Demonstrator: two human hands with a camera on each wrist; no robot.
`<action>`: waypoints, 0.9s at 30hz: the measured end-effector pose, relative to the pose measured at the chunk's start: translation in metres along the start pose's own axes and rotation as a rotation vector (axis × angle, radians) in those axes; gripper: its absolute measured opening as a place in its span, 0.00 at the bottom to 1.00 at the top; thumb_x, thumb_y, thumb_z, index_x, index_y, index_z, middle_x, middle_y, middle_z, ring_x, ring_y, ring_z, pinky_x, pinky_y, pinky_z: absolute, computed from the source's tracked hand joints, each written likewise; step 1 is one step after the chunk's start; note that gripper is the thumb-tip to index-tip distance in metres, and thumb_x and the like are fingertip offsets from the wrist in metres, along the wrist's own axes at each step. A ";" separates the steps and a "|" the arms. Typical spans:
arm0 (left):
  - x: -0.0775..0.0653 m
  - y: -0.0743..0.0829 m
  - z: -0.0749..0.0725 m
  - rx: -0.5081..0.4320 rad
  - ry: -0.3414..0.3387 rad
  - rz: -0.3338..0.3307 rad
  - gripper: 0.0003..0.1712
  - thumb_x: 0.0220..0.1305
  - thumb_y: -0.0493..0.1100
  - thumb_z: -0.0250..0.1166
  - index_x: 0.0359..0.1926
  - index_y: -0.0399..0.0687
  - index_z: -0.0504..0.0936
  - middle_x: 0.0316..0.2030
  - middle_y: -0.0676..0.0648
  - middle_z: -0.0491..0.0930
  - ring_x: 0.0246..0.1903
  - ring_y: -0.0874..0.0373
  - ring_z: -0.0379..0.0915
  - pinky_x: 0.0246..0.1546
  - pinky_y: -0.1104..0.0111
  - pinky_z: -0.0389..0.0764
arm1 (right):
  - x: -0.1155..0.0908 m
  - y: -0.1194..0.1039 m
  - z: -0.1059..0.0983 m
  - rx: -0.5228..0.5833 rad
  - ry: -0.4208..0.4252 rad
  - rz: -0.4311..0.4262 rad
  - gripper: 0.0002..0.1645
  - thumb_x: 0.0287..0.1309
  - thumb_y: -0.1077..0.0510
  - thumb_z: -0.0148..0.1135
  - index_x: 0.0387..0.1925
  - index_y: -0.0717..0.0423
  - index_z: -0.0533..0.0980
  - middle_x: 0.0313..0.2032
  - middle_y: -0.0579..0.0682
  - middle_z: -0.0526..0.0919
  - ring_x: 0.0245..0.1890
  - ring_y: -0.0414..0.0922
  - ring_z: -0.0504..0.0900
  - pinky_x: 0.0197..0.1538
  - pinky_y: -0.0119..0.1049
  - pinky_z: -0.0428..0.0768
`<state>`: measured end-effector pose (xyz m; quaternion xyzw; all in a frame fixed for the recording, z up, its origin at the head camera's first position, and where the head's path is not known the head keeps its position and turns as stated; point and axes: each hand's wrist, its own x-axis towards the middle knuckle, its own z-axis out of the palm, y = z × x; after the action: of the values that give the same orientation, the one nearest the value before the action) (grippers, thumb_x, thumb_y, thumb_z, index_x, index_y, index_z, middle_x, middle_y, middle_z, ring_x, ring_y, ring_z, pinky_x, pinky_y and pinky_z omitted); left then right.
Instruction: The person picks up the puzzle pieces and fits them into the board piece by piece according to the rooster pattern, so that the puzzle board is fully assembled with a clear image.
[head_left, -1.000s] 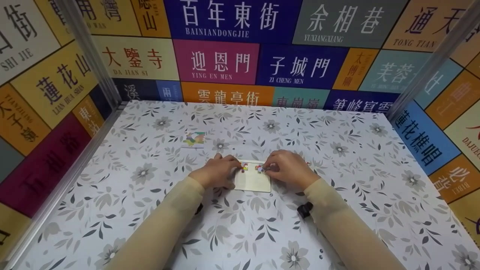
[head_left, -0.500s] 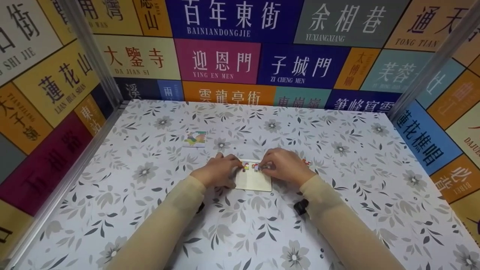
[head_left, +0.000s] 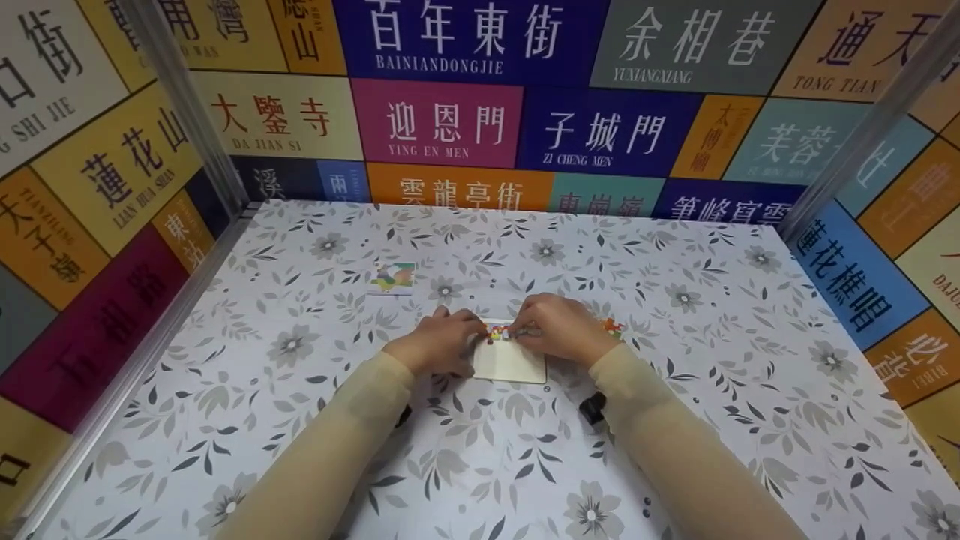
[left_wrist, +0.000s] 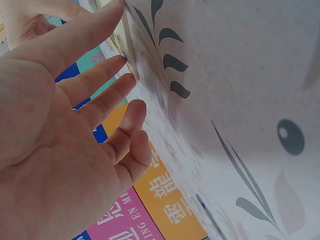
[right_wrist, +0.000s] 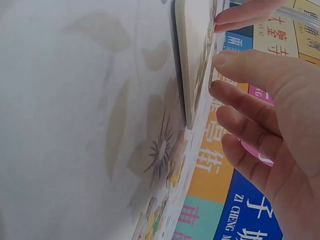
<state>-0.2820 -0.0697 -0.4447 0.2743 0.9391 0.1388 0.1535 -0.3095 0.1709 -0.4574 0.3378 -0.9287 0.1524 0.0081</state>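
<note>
A small cream puzzle board (head_left: 510, 364) lies flat on the table in front of me. My left hand (head_left: 442, 341) rests at its left side, thumb and fingertips spread along the edge, the index fingertip by a colourful jigsaw piece (head_left: 493, 330) in the upper left corner. Another jigsaw piece is pinched between the thumb and index finger of my right hand (head_left: 559, 326), close beside the first one over the upper part of the board; those fingers mostly cover it. In the right wrist view the board's thick rounded edge (right_wrist: 187, 65) shows below the fingertips.
Loose jigsaw pieces (head_left: 611, 327) lie just beyond the right hand, and show as a scatter (right_wrist: 152, 217) in the right wrist view. Back left is a colourful picture card (head_left: 392, 278). Sign-printed walls (head_left: 442, 124) enclose the floral-covered table (head_left: 592, 450).
My right hand has slid left with its jigsaw piece, closing the gap to the corner piece. More of the loose pieces behind it show now. The left hand stays in place.
</note>
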 end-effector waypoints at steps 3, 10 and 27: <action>0.000 0.000 0.001 0.003 0.001 -0.003 0.35 0.57 0.45 0.79 0.66 0.54 0.79 0.70 0.48 0.72 0.57 0.41 0.67 0.58 0.48 0.74 | 0.001 0.000 0.003 -0.012 0.002 -0.025 0.09 0.60 0.58 0.72 0.40 0.43 0.91 0.40 0.43 0.87 0.40 0.44 0.85 0.44 0.43 0.84; 0.002 -0.001 0.002 0.004 -0.005 -0.021 0.36 0.58 0.45 0.78 0.67 0.55 0.78 0.70 0.49 0.71 0.59 0.42 0.66 0.60 0.49 0.72 | 0.003 -0.001 0.006 -0.040 -0.008 -0.020 0.08 0.60 0.58 0.73 0.40 0.43 0.91 0.40 0.43 0.87 0.40 0.44 0.84 0.45 0.43 0.84; 0.001 0.001 0.002 -0.004 -0.006 -0.040 0.37 0.57 0.45 0.78 0.68 0.55 0.77 0.71 0.50 0.71 0.62 0.43 0.65 0.63 0.48 0.71 | 0.004 -0.003 0.006 -0.049 -0.023 -0.012 0.09 0.61 0.57 0.73 0.42 0.43 0.91 0.42 0.46 0.85 0.41 0.45 0.82 0.45 0.43 0.83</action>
<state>-0.2821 -0.0680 -0.4463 0.2556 0.9437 0.1369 0.1595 -0.3101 0.1650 -0.4622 0.3448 -0.9302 0.1257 0.0067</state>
